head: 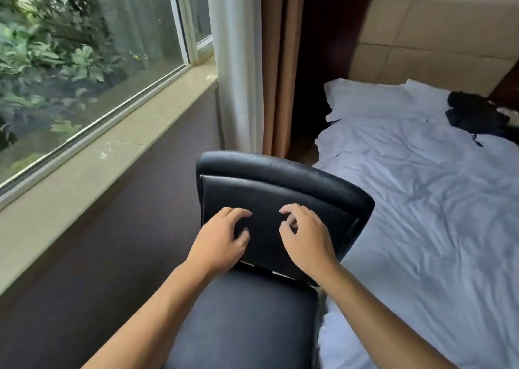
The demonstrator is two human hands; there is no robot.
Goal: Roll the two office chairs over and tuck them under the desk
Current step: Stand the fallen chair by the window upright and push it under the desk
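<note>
One black leather office chair [280, 183] stands in front of me between the window wall and the bed, its seat [247, 321] toward me and its backrest facing me. My left hand [222, 239] hovers over the front of the backrest with fingers curled and apart, holding nothing. My right hand [306, 236] is beside it in the same pose, fingertips close to the leather. I cannot tell whether the fingertips touch it. A second chair and the desk are out of view.
A bed with white bedding [421, 200] runs along the chair's right side, with a dark garment [474, 116] near the pillows. A stone window sill [112, 149] and dark wall lie to the left. Curtains [261, 59] hang behind the chair.
</note>
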